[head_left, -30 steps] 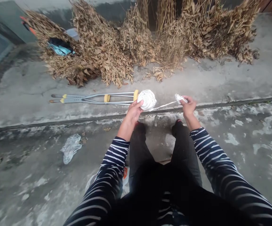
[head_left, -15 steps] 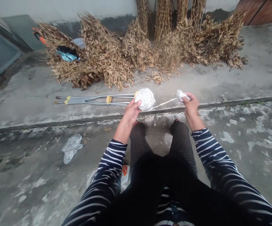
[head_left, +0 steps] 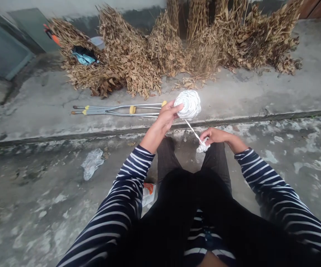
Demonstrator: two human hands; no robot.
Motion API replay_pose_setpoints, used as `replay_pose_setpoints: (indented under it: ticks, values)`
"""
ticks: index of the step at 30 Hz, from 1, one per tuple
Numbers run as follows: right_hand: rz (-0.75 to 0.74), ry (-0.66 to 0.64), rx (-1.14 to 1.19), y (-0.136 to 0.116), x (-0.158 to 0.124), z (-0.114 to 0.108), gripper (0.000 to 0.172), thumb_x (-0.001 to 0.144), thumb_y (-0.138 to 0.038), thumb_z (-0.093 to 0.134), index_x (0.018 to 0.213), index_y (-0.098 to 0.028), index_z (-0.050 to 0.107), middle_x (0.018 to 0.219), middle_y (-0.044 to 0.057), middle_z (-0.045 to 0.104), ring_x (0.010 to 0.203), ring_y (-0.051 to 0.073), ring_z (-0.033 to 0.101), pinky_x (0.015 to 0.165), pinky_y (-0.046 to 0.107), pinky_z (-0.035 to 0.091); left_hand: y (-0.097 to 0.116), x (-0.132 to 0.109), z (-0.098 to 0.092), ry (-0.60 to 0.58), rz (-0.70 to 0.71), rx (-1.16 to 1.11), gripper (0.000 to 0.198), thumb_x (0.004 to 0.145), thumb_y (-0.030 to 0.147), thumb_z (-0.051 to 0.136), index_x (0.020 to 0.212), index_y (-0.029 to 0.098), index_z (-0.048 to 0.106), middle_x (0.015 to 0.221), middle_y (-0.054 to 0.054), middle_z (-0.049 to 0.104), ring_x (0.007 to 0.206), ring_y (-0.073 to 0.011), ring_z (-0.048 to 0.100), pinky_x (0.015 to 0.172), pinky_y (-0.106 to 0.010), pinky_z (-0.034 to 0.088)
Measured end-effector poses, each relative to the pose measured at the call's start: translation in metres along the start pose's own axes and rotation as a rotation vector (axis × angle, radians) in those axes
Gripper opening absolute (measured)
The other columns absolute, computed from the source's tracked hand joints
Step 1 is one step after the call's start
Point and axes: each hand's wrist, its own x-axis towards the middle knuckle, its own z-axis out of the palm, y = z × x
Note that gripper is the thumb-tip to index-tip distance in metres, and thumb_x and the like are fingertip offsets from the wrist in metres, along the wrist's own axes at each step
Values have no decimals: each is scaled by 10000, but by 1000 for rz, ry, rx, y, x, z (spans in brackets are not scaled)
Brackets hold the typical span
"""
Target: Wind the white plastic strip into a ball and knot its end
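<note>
My left hand [head_left: 168,115] grips a large white ball of cord [head_left: 189,104] from its left side, thumb lying over the front and the other fingers hidden behind. From the underside of the ball a twisted white strand [head_left: 193,129] runs down to the right. It ends at a small white bundle [head_left: 203,148], which my right hand [head_left: 212,136] pinches between thumb and fingers, in front of my right knee. The strand looks straight between the two hands.
A pair of grey crutches [head_left: 116,110] with yellow pads lies on the raised concrete ledge [head_left: 46,126]. Dried plant stalks [head_left: 138,63] are heaped against the wall. Crumpled clear plastic [head_left: 92,163] and a white-and-orange packet [head_left: 148,193] lie on the lower ground to the left.
My right hand has come down and inward with the small bundle, from right of the ball to below it. My left hand and the ball have shifted up and right.
</note>
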Motion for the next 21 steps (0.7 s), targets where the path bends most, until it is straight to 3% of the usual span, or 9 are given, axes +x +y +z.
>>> replay_pose_setpoints:
  ticks: [1, 3, 7, 10, 12, 17, 21]
  values:
    - [-7, -66, 139, -3, -6, 3, 227, 635, -237, 899, 835, -157, 828, 797, 43, 770, 706, 169, 675, 708, 288, 527, -3, 2, 0, 7, -19, -11, 563, 687, 392, 937, 1133, 129, 715, 1003, -84, 793, 936, -227, 751, 885, -331, 585]
    - [-56, -3, 413, -6, -16, 12, 290, 607, -265, 936, 847, -153, 817, 793, 39, 772, 682, 144, 673, 678, 260, 540, -11, 3, 1, 33, -62, -42, 572, 660, 376, 950, 1118, 127, 717, 971, -81, 797, 858, -193, 739, 864, -316, 582]
    - [-207, 498, 920, -5, -15, 30, 346, 549, -152, 944, 843, -198, 768, 831, 7, 778, 721, 134, 697, 659, 223, 578, -33, -8, 3, 97, -135, -123, 533, 671, 320, 941, 1117, 129, 719, 943, -74, 797, 834, -181, 733, 879, -323, 578]
    - [-263, 815, 1189, -4, 2, 41, 274, 666, -64, 842, 840, -227, 707, 897, -10, 769, 814, 125, 708, 700, 197, 608, -48, -24, 7, 108, -162, -185, 553, 691, 309, 927, 1175, 147, 712, 941, -68, 796, 860, -192, 743, 892, -332, 578]
    - [-258, 948, 1298, -4, 16, 47, 234, 732, -49, 784, 801, -235, 659, 874, -12, 743, 839, 123, 703, 750, 204, 631, -57, -35, 10, 110, -175, -218, 573, 692, 299, 923, 1202, 151, 706, 950, -67, 796, 880, -200, 749, 893, -335, 579]
    - [-252, 1136, 1271, -3, 47, 58, 202, 749, -105, 770, 807, -221, 615, 854, -14, 686, 815, 118, 680, 819, 255, 625, -69, -52, 12, 127, -185, -247, 545, 695, 296, 911, 1182, 154, 710, 1007, -72, 799, 931, -216, 752, 879, -333, 576]
    - [-233, 1332, 859, -1, 60, 66, 205, 678, -153, 729, 837, -207, 611, 751, -50, 610, 712, 126, 585, 707, 261, 532, -69, -56, 12, 84, -183, -218, 592, 661, 323, 933, 1181, 149, 712, 1061, -96, 799, 978, -237, 750, 847, -317, 564]
